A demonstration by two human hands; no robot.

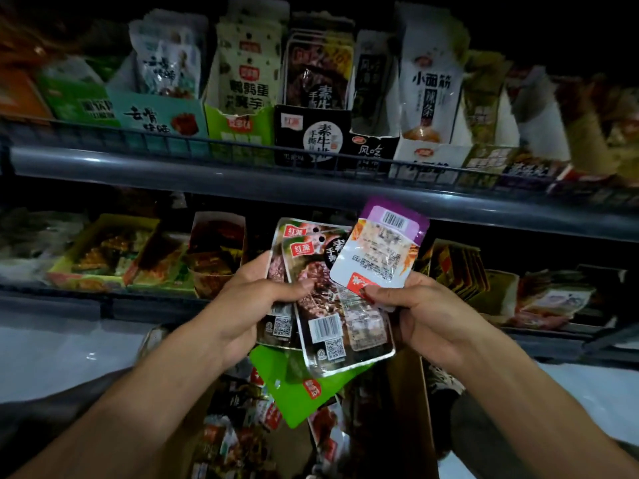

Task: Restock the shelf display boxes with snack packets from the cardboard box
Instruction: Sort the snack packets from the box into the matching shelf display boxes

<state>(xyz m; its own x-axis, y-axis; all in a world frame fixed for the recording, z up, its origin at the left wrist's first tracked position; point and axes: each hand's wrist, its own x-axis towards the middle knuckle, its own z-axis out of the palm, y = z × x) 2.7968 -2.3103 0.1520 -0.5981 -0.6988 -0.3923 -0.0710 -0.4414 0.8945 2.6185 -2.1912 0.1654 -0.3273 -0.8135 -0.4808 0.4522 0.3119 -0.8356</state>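
Note:
My left hand (249, 302) grips a fanned stack of snack packets: two dark meat-picture packets (332, 326) on top and a green packet (294, 385) underneath. My right hand (428, 312) pinches the bottom edge of a purple-and-white packet (380, 250), held back side up over the stack. Both hands are in front of the lower shelf. Below them stands the open cardboard box (411, 402), holding several loose packets (242, 430). On the upper shelf, a black display box (311, 136) carries the same print as the dark packets.
The upper shelf has a grey rail (173, 171) with a wire guard, behind which is a row of display boxes: teal (155, 114), green (238, 127), white (428, 157). The lower shelf holds a yellow tray (103, 250) and more open boxes (460, 264).

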